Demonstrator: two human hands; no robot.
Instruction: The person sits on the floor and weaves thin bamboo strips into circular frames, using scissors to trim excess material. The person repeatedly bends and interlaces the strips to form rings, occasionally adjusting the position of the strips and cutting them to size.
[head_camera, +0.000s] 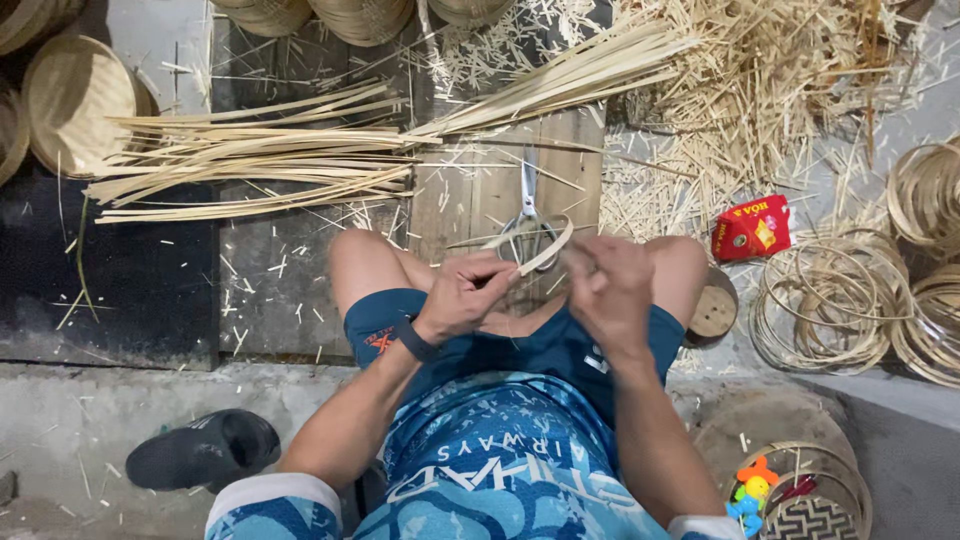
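Wooden board (480, 195), one scissors (528, 215); both hands (462, 295) (608, 285), fingers clamped on one bamboo strip (545, 255).

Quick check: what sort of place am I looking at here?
Likely a floor-level basket-weaving workshop: long split bamboo strips, coiled hoops, woven trays, and both hands bending a thin strip.

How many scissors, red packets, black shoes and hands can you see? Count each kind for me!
Scissors: 1
Red packet: 1
Black shoe: 1
Hands: 2, the left hand and the right hand, both holding a bent bamboo strip
Total: 5
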